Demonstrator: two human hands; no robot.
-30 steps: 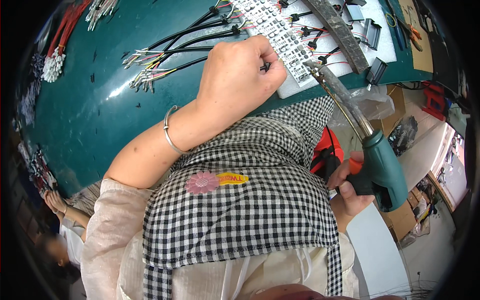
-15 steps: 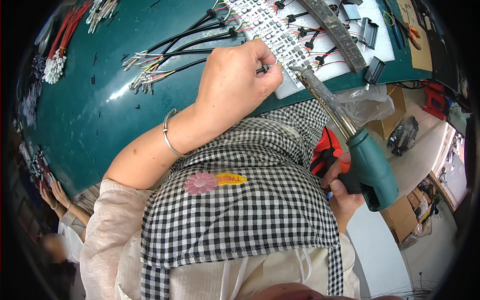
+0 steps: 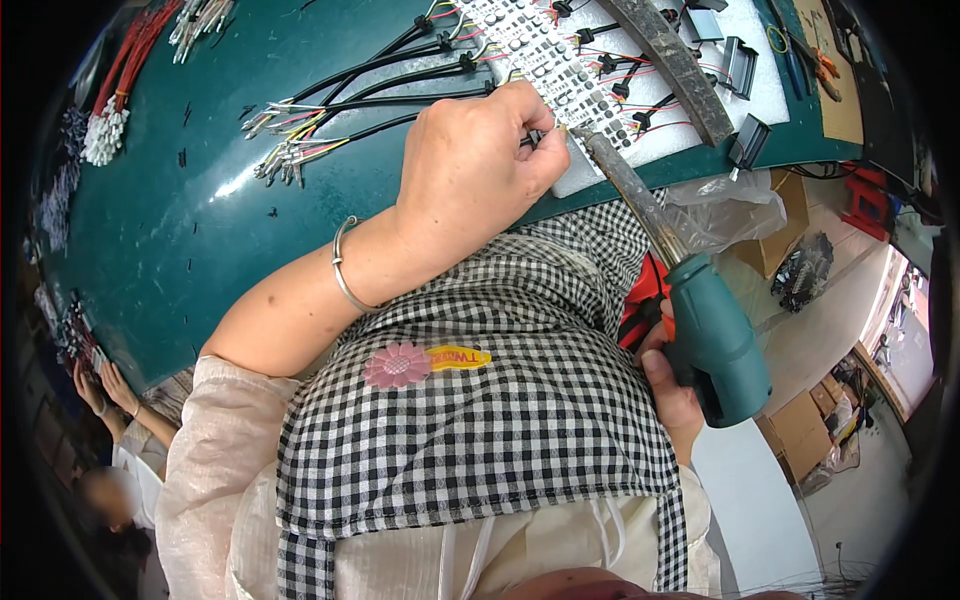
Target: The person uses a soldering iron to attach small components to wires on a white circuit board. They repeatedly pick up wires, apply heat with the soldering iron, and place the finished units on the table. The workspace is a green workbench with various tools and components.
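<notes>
My left hand [image 3: 475, 150] is closed in a pinch on the end of a black-sheathed cable [image 3: 385, 128], its thin wire at the near edge of a white circuit board panel [image 3: 545, 62]. Part of the cable is hidden behind the fingers. My right hand [image 3: 675, 395] grips a green soldering gun [image 3: 718, 335] by its handle. The gun's tip touches or hovers at the board's edge beside my left fingertips; contact cannot be made out. Several black cables [image 3: 375, 70] with bare coloured ends run left from the panel.
A dark metal bar [image 3: 670, 65] lies across the panel and white foam sheet [image 3: 765, 95]. Black housings [image 3: 738, 65] and pliers [image 3: 828, 75] lie right. Red wire bundles [image 3: 125, 65] lie far left on the green table [image 3: 120, 260]. Another person's hands [image 3: 105, 385] are lower left.
The soldering gun has shifted left and slightly up, bringing its tip closer to my left fingertips. My left hand keeps its pinch, almost unmoved.
</notes>
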